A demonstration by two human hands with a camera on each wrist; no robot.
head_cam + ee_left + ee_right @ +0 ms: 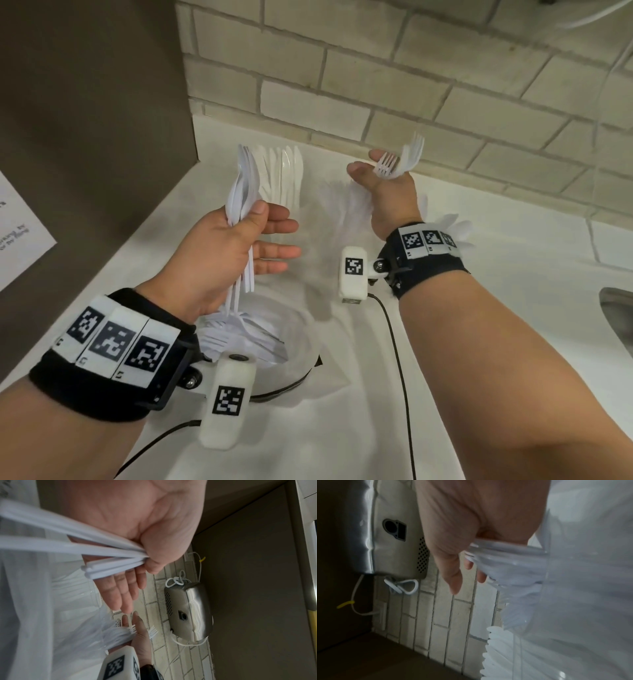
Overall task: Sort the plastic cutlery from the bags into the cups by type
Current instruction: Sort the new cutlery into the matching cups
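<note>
My left hand (260,226) pinches a bundle of white plastic spoons (241,192) between thumb and palm, bowls up, the other fingers straight. Their handles (111,562) show under the thumb in the left wrist view. My right hand (368,164) is raised near the wall and grips a few white forks (394,164), tines up; its wrist view shows the gripped handles (505,561). Between the hands, white knives (284,171) stand upright in a clear cup. Below my left hand lies a clear bag (301,342) with more cutlery (239,339) in it.
A white counter (479,342) runs to a tiled wall (411,85), with a dark panel (85,120) on the left. A sink rim (616,308) shows at the right edge. A metal wall unit (187,612) hangs above. More white cutlery (455,226) lies behind my right wrist.
</note>
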